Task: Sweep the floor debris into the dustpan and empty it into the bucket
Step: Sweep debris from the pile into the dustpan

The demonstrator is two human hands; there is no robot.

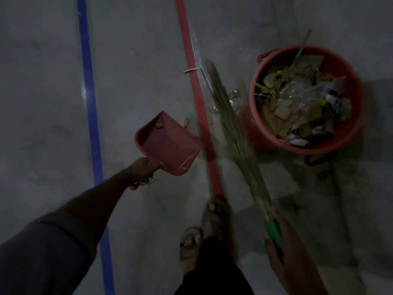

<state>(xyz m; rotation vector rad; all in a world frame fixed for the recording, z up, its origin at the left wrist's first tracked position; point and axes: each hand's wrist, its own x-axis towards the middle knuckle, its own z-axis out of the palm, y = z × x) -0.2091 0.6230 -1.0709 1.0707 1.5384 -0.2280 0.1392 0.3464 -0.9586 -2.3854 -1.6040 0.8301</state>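
My left hand (pixel 142 173) grips the handle of a pink dustpan (pixel 168 143), held just above the floor with a small scrap in its far corner. My right hand (pixel 282 250) holds the green handle of a straw broom (pixel 231 124), whose bristles reach forward toward the debris (pixel 232 99) of dry leaves and clear plastic lying on the floor between the red line and the bucket. The red bucket (pixel 353 86) stands at the right, filled with leaves, paper and plastic wrap.
A red tape line (pixel 192 67) and a blue tape line (pixel 88 81) run along the grey concrete floor. My sandalled feet (pixel 204 231) stand on the red line at the bottom. A thin metal strip sticks out of the bucket.
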